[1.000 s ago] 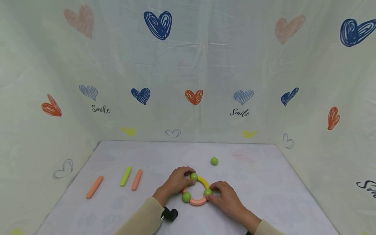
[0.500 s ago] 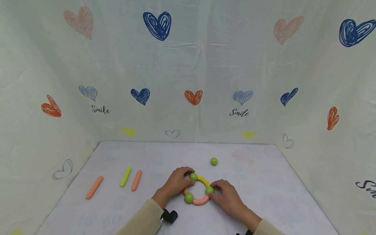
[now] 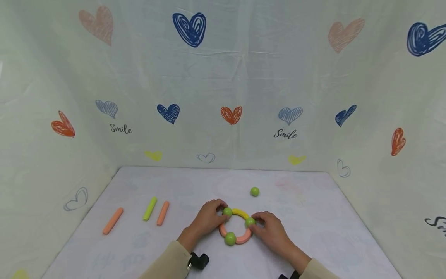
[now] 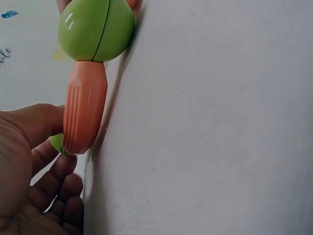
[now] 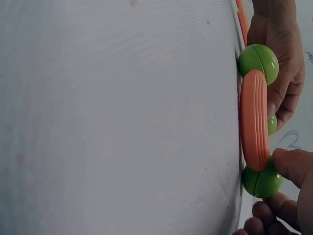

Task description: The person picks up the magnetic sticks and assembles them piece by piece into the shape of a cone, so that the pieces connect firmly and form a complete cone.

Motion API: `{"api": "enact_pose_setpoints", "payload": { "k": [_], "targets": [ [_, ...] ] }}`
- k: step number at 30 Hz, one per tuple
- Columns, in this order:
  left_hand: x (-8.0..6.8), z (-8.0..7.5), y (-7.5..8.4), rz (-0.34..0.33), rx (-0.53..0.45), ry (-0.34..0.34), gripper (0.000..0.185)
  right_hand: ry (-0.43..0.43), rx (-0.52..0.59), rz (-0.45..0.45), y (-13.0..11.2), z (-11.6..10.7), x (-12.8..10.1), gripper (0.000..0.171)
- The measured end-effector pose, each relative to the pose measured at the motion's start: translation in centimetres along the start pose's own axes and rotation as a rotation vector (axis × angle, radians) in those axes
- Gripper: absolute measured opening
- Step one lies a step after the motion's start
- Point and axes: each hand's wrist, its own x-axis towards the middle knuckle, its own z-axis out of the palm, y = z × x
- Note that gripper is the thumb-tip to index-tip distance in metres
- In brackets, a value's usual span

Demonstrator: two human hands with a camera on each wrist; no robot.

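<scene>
At the left of the counter lies an orange stick, slanting away from the person. To its right, near one another but apart, lie a yellow-green stick and a second orange stick, both tilted the same way.

Next comes the left hand, a black device at its wrist beside a beige sleeve. Its grip is together on the far-left ball, green, pinched between thumb and fingers at the far-left of a ring that lies on the counter between the two hands. From that ball the left orange arc curves toward the person, just beside the left thumb, to the near ball, also green, which neither hand touches. The yellow arc spans the far side, and the near orange arc joins the near ball to the right ball.

That green right ball sits in the grip of the right hand, pinched between thumb and fingers from the ring's right side. Beyond the ring, well apart from both hands, a loose green ball rests on the counter.
</scene>
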Motion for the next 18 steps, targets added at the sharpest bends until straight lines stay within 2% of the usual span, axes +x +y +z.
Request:
{"api": "enact_pose_setpoints", "payload": {
  "k": [11,18],
  "targets": [
    [-0.8,-0.1,-0.2,-0.002,-0.015,0.03,0.032,0.004,-0.005,0.013,-0.1,0.5,0.4,0.027],
    [-1.9,-1.0,-0.6,-0.037,-0.025,0.076,0.034,0.01,-0.004,0.011,-0.1,0.6,0.6,0.029]
  ]
}}
